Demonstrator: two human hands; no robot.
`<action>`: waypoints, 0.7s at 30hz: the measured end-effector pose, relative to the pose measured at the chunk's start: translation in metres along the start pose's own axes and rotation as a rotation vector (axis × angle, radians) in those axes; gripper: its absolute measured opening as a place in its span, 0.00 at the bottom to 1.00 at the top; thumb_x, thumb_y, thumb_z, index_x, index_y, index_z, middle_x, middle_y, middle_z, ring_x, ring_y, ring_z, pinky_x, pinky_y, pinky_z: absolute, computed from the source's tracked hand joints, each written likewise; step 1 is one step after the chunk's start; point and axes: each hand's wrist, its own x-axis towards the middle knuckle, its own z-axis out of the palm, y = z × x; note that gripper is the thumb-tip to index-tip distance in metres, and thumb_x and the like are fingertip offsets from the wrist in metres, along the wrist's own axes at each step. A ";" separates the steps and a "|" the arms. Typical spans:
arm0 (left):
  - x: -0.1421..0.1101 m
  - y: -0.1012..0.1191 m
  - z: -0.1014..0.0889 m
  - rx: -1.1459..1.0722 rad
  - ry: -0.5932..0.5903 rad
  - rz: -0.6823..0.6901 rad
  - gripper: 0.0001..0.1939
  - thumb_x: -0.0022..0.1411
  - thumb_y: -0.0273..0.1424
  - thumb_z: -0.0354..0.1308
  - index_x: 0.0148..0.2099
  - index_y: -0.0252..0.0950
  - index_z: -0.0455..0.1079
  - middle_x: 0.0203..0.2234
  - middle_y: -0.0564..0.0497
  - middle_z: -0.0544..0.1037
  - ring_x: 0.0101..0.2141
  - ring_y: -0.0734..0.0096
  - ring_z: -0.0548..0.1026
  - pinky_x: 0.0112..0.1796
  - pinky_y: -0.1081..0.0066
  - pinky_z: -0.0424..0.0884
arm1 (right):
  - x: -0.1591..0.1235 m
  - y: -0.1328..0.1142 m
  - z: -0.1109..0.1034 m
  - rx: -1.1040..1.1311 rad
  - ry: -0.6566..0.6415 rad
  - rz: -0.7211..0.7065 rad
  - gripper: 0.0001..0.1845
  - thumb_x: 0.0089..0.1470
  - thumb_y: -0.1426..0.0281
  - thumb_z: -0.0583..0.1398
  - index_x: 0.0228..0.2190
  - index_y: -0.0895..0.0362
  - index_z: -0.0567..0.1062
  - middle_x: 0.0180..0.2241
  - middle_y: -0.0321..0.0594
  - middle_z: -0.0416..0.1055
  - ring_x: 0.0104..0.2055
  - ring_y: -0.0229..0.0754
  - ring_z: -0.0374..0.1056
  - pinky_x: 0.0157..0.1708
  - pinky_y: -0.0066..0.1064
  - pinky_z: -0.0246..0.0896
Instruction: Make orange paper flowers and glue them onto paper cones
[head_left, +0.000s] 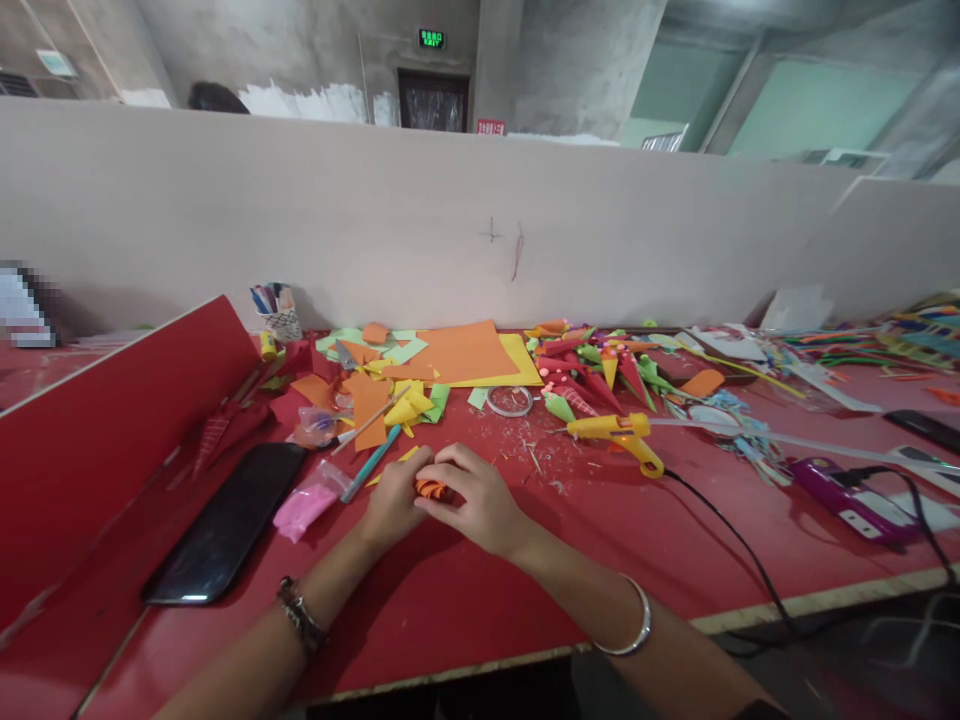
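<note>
Between my two hands, low over the red tabletop (480, 620), is an orange piece of folded or curled paper (433, 489). My left hand (397, 497) closes on its left side, and my right hand (484, 500) curves its fingers and thumb around the right side. Fingers cover most of the piece, so its full shape is hidden. A teal pen-like stick (371, 463) lies just left of my left hand, beside a pink bag of soft material (311, 500). Beyond my right hand rests a yellow glue gun (615, 430), its nozzle pointing left.
A black phone (225, 525) lies at left by a red board (120, 470). Orange sheets (469, 350), paper scraps and a pen cup (280, 315) stand toward the pale partition (375, 210). Small paper cones (577, 370) pile right of centre. A purple power strip (855, 500) and cable (739, 545) occupy the right.
</note>
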 end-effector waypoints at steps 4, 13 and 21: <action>0.000 -0.001 0.001 0.017 -0.026 0.004 0.05 0.44 0.26 0.48 0.26 0.36 0.54 0.17 0.58 0.62 0.20 0.77 0.61 0.22 0.77 0.54 | 0.000 0.002 0.000 0.062 -0.006 0.036 0.08 0.50 0.66 0.56 0.34 0.54 0.70 0.33 0.38 0.63 0.34 0.35 0.62 0.34 0.26 0.60; 0.003 -0.003 -0.002 0.111 -0.110 -0.008 0.09 0.46 0.32 0.54 0.25 0.36 0.55 0.17 0.58 0.62 0.19 0.77 0.62 0.21 0.77 0.54 | 0.003 0.011 -0.002 0.220 0.062 0.125 0.06 0.47 0.67 0.59 0.29 0.55 0.71 0.30 0.36 0.64 0.33 0.35 0.63 0.35 0.28 0.60; 0.006 -0.009 -0.023 0.118 -0.098 0.047 0.17 0.53 0.38 0.51 0.43 0.36 0.61 0.25 0.54 0.72 0.25 0.74 0.69 0.29 0.75 0.63 | 0.006 0.031 -0.010 0.384 0.183 0.280 0.07 0.45 0.66 0.59 0.28 0.56 0.70 0.28 0.36 0.66 0.31 0.36 0.64 0.31 0.28 0.60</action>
